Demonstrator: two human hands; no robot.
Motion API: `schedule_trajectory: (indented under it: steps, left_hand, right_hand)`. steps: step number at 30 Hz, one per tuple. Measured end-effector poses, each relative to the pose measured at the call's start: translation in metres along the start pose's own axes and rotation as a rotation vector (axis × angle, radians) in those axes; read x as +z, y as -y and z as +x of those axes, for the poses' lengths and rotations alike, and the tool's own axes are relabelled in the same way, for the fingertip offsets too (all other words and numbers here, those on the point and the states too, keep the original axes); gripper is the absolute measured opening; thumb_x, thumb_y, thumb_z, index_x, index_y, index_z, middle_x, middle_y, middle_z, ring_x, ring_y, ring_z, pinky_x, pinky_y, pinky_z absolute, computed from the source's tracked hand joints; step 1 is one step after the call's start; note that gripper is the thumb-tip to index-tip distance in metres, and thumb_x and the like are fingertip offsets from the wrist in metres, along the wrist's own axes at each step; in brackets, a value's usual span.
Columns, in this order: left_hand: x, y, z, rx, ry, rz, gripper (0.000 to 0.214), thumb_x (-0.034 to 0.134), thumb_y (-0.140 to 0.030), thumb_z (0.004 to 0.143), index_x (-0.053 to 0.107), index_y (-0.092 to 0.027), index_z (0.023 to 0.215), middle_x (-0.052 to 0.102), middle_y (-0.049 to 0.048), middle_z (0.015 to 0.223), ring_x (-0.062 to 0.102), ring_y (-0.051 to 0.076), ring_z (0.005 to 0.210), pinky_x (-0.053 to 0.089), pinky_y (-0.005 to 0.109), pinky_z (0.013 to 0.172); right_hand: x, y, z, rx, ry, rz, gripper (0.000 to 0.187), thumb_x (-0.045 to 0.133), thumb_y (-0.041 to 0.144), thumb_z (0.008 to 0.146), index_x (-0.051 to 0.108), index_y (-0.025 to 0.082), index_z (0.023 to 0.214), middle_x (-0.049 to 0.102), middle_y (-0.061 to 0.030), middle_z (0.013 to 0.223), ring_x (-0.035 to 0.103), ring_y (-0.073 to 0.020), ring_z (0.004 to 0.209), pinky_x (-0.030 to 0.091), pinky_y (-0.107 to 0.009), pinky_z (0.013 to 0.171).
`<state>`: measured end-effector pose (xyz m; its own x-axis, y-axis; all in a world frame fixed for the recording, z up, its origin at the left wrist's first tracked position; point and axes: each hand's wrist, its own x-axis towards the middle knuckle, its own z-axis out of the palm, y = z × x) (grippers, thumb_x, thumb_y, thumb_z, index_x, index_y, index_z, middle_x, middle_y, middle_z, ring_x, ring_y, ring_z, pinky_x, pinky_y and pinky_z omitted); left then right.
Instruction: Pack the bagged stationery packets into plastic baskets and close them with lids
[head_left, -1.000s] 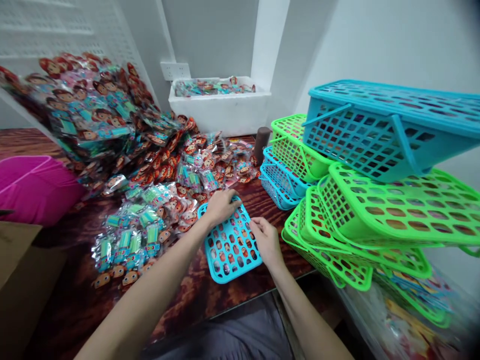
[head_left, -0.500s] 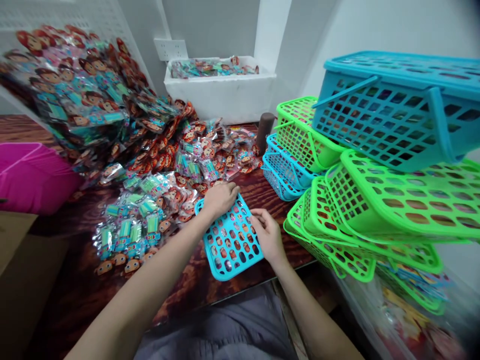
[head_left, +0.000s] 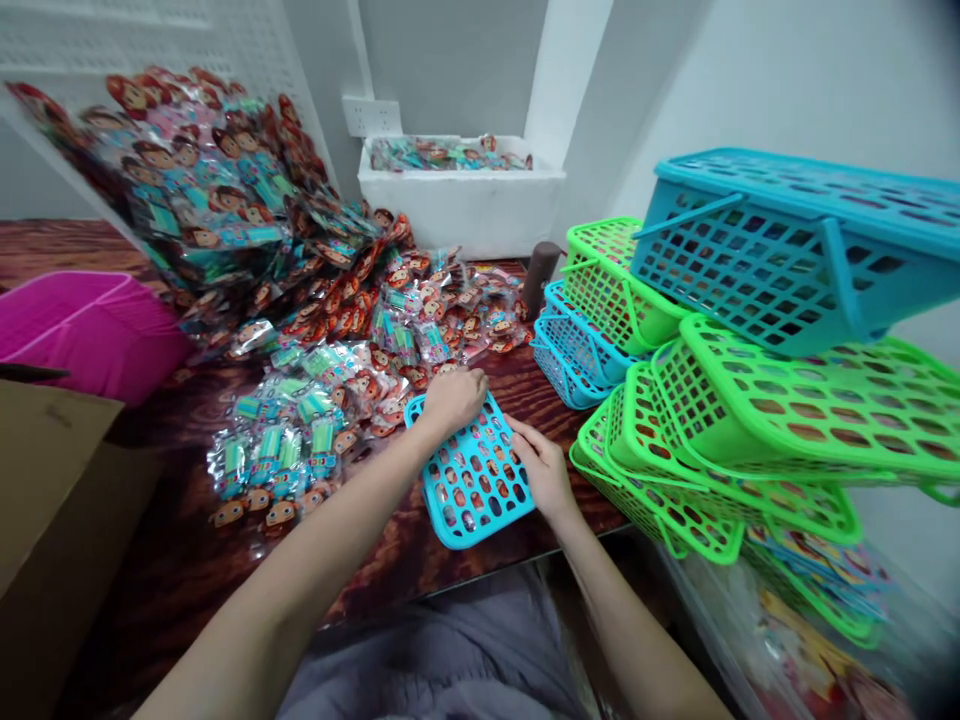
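In front of me on the table is a small blue plastic basket (head_left: 471,533), covered by a lid with oval holes. Wrapped items show through those holes. My left hand (head_left: 454,402) is curled over the far edge of the lid, its fingertips partly hidden. On the right edge, my right hand (head_left: 543,472) grips the basket, with the thumb at the rim and the fingers against the side. Left of the basket lies a spread of clear-wrapped packets (head_left: 289,450), each with a cartoon doll head and teal pieces.
A large pile of packets (head_left: 225,200) spills from a tipped white crate. A white foam box (head_left: 465,205) stands behind. Stacked green baskets (head_left: 697,440) and a large blue basket (head_left: 757,260) rise at right. Left are a magenta bin (head_left: 112,330) and a cardboard box (head_left: 52,480).
The view has shifted slightly, so the scene sits further right. Both hands stay at the blue basket, with little change in their hold.
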<state>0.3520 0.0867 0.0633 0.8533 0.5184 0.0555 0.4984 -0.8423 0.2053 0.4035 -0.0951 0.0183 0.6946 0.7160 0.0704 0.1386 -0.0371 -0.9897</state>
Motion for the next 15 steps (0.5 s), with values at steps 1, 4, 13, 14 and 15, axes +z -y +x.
schedule_trajectory:
  steps: [1,4,13,14,15]
  left_hand:
    - [-0.001,0.000,-0.001,-0.007,-0.003,0.002,0.041,0.029,-0.032,0.102,0.067,-0.016,0.100,0.070,0.0123,0.098,0.066,0.026,0.099,0.046,0.033,0.083]
    - [-0.003,0.001,-0.006,-0.041,-0.012,-0.003,0.043,0.028,-0.034,0.103,0.067,-0.016,0.103,0.070,0.0130,0.103,0.066,0.026,0.100,0.047,0.034,0.082]
    - [-0.005,0.010,-0.015,-0.252,-0.041,-0.061,0.048,0.023,-0.036,0.104,0.067,-0.017,0.110,0.072,0.0148,0.107,0.069,0.029,0.100,0.049,0.037,0.083]
    - [-0.005,0.010,-0.015,-0.264,-0.046,-0.067,0.048,0.024,-0.036,0.104,0.067,-0.017,0.111,0.072,0.0154,0.108,0.069,0.030,0.101,0.049,0.037,0.084]
    - [-0.004,0.010,-0.016,-0.274,-0.049,-0.073,0.048,0.024,-0.037,0.104,0.066,-0.016,0.113,0.072,0.0159,0.109,0.068,0.030,0.102,0.049,0.038,0.085]
  right_hand:
    - [0.000,-0.001,0.002,0.000,0.009,0.006,0.037,0.057,0.040,0.090,0.071,0.024,0.120,0.069,-0.0048,0.126,0.063,-0.0263,0.117,0.046,-0.044,0.105]
    - [-0.003,-0.001,0.005,-0.055,0.053,-0.055,0.038,0.054,0.039,0.092,0.069,0.024,0.123,0.069,-0.0054,0.126,0.063,-0.0255,0.117,0.047,-0.044,0.104]
    - [-0.006,0.029,-0.068,-0.687,0.228,-0.908,0.043,0.047,0.033,0.101,0.051,0.021,0.142,0.049,-0.0095,0.149,0.034,-0.0299,0.145,0.022,-0.060,0.119]
    - [-0.004,0.030,-0.076,-0.734,0.266,-0.952,0.046,0.049,0.035,0.100,0.049,0.020,0.144,0.047,-0.0103,0.151,0.033,-0.0304,0.145,0.021,-0.061,0.119]
    - [-0.003,0.029,-0.082,-0.771,0.283,-0.980,0.048,0.050,0.036,0.100,0.047,0.019,0.145,0.046,-0.0117,0.152,0.033,-0.0306,0.145,0.022,-0.060,0.119]
